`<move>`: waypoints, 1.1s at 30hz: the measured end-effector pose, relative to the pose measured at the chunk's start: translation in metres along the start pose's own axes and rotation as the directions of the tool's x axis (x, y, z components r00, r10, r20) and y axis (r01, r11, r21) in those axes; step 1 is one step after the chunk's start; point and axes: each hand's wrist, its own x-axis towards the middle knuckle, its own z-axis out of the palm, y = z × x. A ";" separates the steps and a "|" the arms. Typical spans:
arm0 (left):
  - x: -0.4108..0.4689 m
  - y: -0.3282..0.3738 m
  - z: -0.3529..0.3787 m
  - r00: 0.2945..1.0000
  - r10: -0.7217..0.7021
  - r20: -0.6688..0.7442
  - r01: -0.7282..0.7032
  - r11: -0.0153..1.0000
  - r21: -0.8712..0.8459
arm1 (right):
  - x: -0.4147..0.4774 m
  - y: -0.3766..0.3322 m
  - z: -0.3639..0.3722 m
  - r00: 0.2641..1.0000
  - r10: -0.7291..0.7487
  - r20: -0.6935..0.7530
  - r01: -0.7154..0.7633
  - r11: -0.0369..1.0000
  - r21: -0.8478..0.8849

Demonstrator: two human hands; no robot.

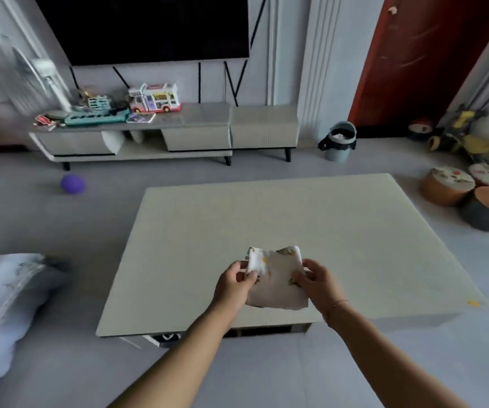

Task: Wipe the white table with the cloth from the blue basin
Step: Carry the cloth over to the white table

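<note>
Left hand (235,282), right hand (317,280) both pinch cloth (277,278) above white table (340,231).

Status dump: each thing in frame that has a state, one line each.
cloth, crumpled, held up between both hands over the table's near part
left hand, pinches the cloth's left edge
right hand, pinches the cloth's right edge
table, yellow speck near its right front corner
TV, screen dark
bin, black liner, white waste showing at top
ball, lies on floor
</note>
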 end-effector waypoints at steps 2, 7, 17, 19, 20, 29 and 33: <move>0.007 -0.015 -0.045 0.999 -0.022 -0.032 0.022 1.000 -0.003 | 0.006 -0.005 0.048 0.999 0.011 0.034 -0.011 1.000 -0.011; 0.026 -0.049 -0.132 0.991 -0.075 -0.112 0.071 0.997 -0.034 | 0.025 -0.020 0.143 0.991 0.021 0.131 -0.011 0.997 -0.079; 0.080 -0.095 -0.233 0.957 -0.166 -0.240 0.134 0.981 -0.144 | 0.097 -0.036 0.266 0.958 0.056 0.282 -0.012 0.988 -0.156; 0.095 -0.102 -0.248 0.945 -0.182 -0.271 0.148 0.979 -0.142 | 0.114 -0.037 0.287 0.950 0.076 0.304 -0.023 0.985 -0.172; 0.102 -0.106 -0.255 0.940 -0.198 -0.278 0.164 0.976 -0.141 | 0.121 -0.038 0.297 0.946 0.088 0.313 -0.029 0.982 -0.187; 0.141 -0.177 -0.302 0.893 -0.394 -0.217 0.357 0.914 -0.191 | 0.161 -0.007 0.375 0.893 0.233 0.384 -0.088 0.929 -0.359; 0.149 -0.217 -0.318 0.881 -0.454 -0.132 0.438 0.889 -0.134 | 0.161 0.022 0.405 0.880 0.332 0.339 -0.178 0.893 -0.414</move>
